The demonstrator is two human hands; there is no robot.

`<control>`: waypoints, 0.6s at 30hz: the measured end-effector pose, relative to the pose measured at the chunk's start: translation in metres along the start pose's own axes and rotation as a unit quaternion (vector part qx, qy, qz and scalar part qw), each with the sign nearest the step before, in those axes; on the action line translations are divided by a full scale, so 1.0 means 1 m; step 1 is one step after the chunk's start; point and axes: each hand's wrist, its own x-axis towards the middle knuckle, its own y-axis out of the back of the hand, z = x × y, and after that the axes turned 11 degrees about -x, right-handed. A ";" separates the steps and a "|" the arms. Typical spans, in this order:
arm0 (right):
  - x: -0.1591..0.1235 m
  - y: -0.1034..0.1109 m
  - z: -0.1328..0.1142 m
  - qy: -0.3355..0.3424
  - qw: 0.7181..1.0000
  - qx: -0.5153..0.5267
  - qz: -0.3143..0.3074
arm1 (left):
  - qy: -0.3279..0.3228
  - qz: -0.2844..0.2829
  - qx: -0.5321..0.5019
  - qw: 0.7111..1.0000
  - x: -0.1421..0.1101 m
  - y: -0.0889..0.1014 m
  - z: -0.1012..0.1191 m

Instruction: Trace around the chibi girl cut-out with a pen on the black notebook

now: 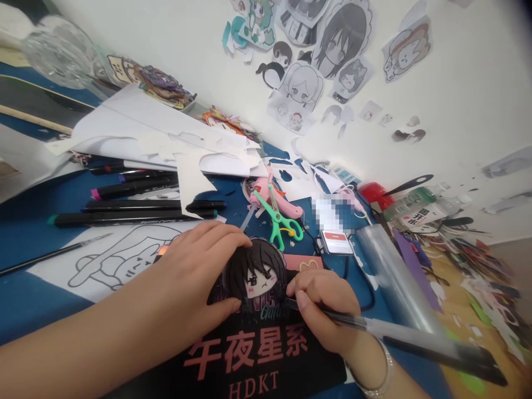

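A small cartoon-face cutout [262,272] with black hair and pink cheeks lies on a black card box [249,382] printed with pink characters and "HDKT". My left hand [203,266] holds the cutout at its left side, fingertips on the top of the hair and thumb at the lower left. In my right hand [328,305] is a black pen [399,335] with a clear section in its barrel. Its tip points left to the lower right edge of the cutout; whether it touches cannot be made out. A bracelet circles the right wrist.
Green scissors [276,219] lie on a pink glue gun [291,208] beyond the cutout. Several markers [120,219] and a line drawing [124,260] are at left. A lit phone [336,242] and a clear film roll [399,277] are at right. Paper cutouts [301,86] hang on the wall.
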 end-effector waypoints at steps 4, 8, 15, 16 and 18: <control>0.001 0.000 0.000 -0.006 1.000 0.008 0.003 | -0.012 0.004 0.015 1.000 0.001 -0.002 0.003; 0.001 0.000 0.000 -0.013 1.000 0.009 0.005 | -0.006 0.000 0.007 1.000 -0.002 -0.003 0.001; 0.000 -0.001 0.001 -0.020 1.000 0.003 0.014 | 0.020 -0.014 -0.009 1.000 -0.001 -0.003 0.001; 0.000 -0.001 0.001 -0.019 1.000 0.005 0.013 | 0.024 -0.014 -0.012 1.000 0.001 -0.003 0.002; 0.001 -0.002 0.001 -0.019 1.000 0.007 0.017 | 0.030 -0.007 -0.015 0.999 0.003 -0.002 0.004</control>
